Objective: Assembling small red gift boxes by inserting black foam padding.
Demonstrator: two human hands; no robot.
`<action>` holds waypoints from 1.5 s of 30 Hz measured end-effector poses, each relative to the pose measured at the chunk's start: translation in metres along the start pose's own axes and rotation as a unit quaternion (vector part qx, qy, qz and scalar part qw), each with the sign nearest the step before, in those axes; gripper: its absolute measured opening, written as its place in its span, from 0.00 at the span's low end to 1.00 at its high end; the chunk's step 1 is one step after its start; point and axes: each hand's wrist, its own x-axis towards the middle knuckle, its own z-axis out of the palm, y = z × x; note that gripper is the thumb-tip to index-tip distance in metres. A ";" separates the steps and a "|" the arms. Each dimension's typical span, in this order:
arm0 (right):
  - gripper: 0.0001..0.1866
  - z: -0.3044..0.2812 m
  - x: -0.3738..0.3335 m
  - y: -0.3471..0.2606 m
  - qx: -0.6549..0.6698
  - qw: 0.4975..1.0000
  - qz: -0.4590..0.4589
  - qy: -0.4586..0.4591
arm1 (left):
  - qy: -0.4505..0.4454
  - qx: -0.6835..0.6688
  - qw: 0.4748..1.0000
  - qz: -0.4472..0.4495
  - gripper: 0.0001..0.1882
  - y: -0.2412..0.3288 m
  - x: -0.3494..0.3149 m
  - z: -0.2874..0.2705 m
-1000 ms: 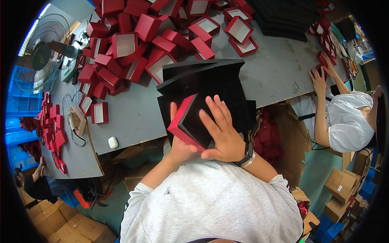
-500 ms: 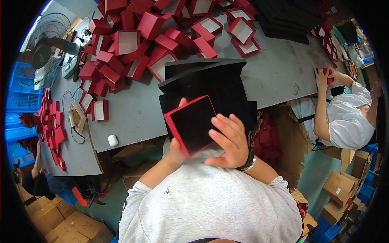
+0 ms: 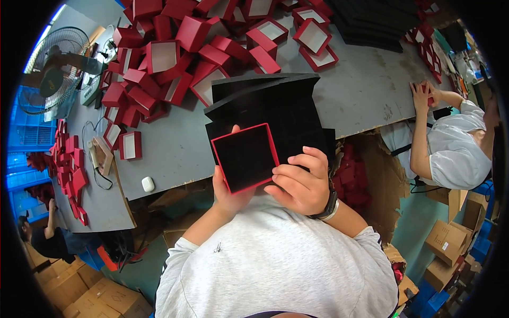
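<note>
One open-topped red box point(image 3: 272, 142) occupies the centre of the head view, raised over the black foam sheets point(image 3: 297, 106) at the table's near edge. We see a square red rim enclosing a flat black lining point(image 3: 245, 156); its depth is too dark for us to judge. The left hand point(image 3: 225, 193) grips the box from beneath and the left, thumb along the wall and one fingertip showing above the far edge. The right hand point(image 3: 305, 183) is half curled, fingertips at the lower right corner; whether they pinch the wall we cannot tell.

Beyond the foam, we find a heap of red boxes point(image 3: 193, 34) on the grey table point(image 3: 366, 100), tipped at many angles, many with pale interiors facing us. A single red box point(image 3: 138, 145), likewise pale inside, lies on its side near the left end, with a small white case point(image 3: 148, 184) nearer the edge. More red pieces point(image 3: 78, 180) cover the side table.

Below the table, to the right, we note a torn carton point(image 3: 384, 196) beside red contents point(image 3: 350, 183). At the far right, a co-worker in white point(image 3: 458, 159) has both hands around a small red object, largely hidden by the fingers.
</note>
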 end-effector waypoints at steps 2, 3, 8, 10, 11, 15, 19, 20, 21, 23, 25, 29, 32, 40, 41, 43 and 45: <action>0.14 0.001 0.005 0.000 0.032 0.999 -0.019 0.017 | -0.013 0.004 1.000 0.005 0.46 0.000 0.002 -0.005; 0.14 0.004 0.007 -0.002 0.031 0.999 -0.016 0.017 | -0.026 0.008 1.000 0.013 0.47 0.001 0.003 -0.006; 0.11 0.010 0.005 -0.004 0.062 0.996 -0.013 -0.070 | -0.062 0.047 0.997 -0.006 0.48 -0.001 -0.003 -0.003; 0.08 0.009 0.006 -0.006 0.066 0.993 -0.027 -0.094 | -0.061 0.048 0.997 -0.011 0.47 -0.004 -0.004 0.000; 0.08 0.008 0.008 -0.008 0.066 0.993 -0.026 -0.094 | -0.061 0.047 0.997 -0.012 0.47 -0.005 -0.004 0.000; 0.09 0.007 0.013 -0.009 0.062 0.983 -0.031 -0.168 | -0.095 0.085 0.992 -0.021 0.47 -0.006 -0.003 0.000; 0.09 0.009 0.013 -0.011 0.113 0.982 -0.018 -0.151 | -0.105 0.078 0.991 -0.032 0.47 -0.007 -0.002 -0.006; 0.09 0.010 0.012 -0.011 0.136 0.981 -0.004 -0.137 | -0.123 0.075 0.989 -0.039 0.47 -0.007 -0.002 -0.007; 0.09 0.010 0.011 -0.010 0.136 0.981 -0.004 -0.137 | -0.123 0.075 0.989 -0.039 0.47 -0.007 -0.001 -0.008; 0.09 0.006 0.009 -0.003 0.110 0.980 0.011 -0.167 | -0.149 0.173 0.972 -0.051 0.45 -0.006 0.003 -0.008; 0.08 -0.003 0.010 0.016 0.111 0.985 0.013 -0.128 | -0.141 0.278 0.943 -0.116 0.37 -0.003 0.009 -0.037; 0.10 -0.045 -0.007 0.075 -0.060 0.974 0.219 0.015 | -0.022 0.459 0.883 0.093 0.30 0.030 0.040 -0.030; 0.09 -0.069 -0.037 0.152 -0.169 0.949 0.264 -0.015 | 0.036 0.566 0.802 0.189 0.28 0.048 0.065 -0.032; 0.17 -0.045 -0.014 0.169 -0.063 0.944 0.323 0.017 | 0.101 0.757 0.616 0.193 0.15 0.055 0.095 -0.061; 0.17 -0.043 -0.008 0.171 -0.029 0.943 0.330 0.017 | 0.099 0.757 0.616 0.193 0.15 0.055 0.095 -0.059; 0.18 -0.036 0.003 0.192 -0.051 0.944 0.327 0.005 | 0.117 0.704 0.641 0.282 0.14 0.057 0.088 -0.054; 0.20 -0.022 0.014 0.226 -0.040 0.948 0.313 0.028 | 0.113 0.701 0.630 0.315 0.13 0.060 0.080 -0.044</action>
